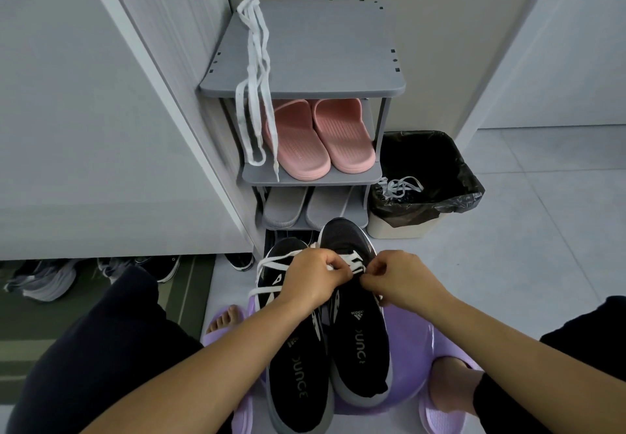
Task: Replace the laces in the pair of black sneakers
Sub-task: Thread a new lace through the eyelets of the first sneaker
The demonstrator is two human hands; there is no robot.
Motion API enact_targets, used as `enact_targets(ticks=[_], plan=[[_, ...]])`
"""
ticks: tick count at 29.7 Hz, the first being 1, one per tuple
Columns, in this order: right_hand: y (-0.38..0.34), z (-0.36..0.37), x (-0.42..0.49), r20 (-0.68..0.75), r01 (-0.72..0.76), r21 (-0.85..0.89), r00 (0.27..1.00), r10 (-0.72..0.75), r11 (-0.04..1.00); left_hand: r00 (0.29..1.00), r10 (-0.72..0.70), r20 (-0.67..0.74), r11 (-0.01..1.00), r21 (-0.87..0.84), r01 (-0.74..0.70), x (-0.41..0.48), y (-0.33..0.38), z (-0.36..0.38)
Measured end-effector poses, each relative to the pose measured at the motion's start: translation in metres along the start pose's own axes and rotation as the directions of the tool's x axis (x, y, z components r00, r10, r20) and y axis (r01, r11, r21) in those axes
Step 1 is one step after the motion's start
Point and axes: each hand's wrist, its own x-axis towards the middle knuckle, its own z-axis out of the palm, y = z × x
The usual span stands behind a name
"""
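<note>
- The pair of black sneakers [325, 349] is lying just in front of the shoe rack [325, 61], below its lowest shelf. The toes are pointing toward the rack and the open heels toward the person.
- The right sneaker [359, 342] is reaching a little closer to the rack than the left sneaker [298, 376]. The two are lying side by side and touching.
- A white lace [354, 261] is crossing the eyelet area of the right sneaker, on the rack side of the shoe opening.
- The left hand [313, 279] is curling its fingers around one part of this lace and pinching it.
- The right hand [398, 281] is pinching the lace from the other side. Both hands are closed on the lace and almost meeting over the tongue.
- A loose part of the lace [271, 262] is trailing over the left sneaker.
- The long axis of each sneaker is running from the person to the rack, so I judge the lace is being pulled across it, one end to each side. The next eyelets probably lie on the person's side of the hands.
- More white laces [254, 71] are hanging from the top of the rack, in front of the pink slippers [321, 135].
- Beside the rack, a trash bin [399, 228] is holding some used laces [403, 185].
</note>
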Motion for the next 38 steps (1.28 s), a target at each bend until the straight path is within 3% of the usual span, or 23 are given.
enact_targets(ticks=[5,10,23,32,38], plan=[[0.005,-0.006,0.001,0.056,-0.108,0.427,0.994,0.092,0.898,1.000,0.009,-0.007,0.998,0.057,-0.009,-0.002,0.000,0.007],[0.011,-0.006,-0.002,0.093,-0.172,0.631,0.985,0.147,0.757,1.000,0.017,0.006,0.992,0.126,-0.017,0.000,0.005,0.015],[0.010,-0.006,-0.004,0.061,-0.116,0.575,0.993,0.099,0.810,1.000,0.007,-0.005,0.995,0.101,-0.007,0.001,0.003,0.016],[0.010,-0.004,-0.006,0.066,-0.156,0.629,0.987,0.148,0.762,0.997,0.055,-0.052,0.991,0.122,-0.048,-0.001,0.006,0.020],[0.009,-0.001,-0.003,-0.012,-0.081,0.516,0.995,0.102,0.853,0.998,0.062,-0.012,0.980,0.188,-0.059,0.000,0.010,0.019]])
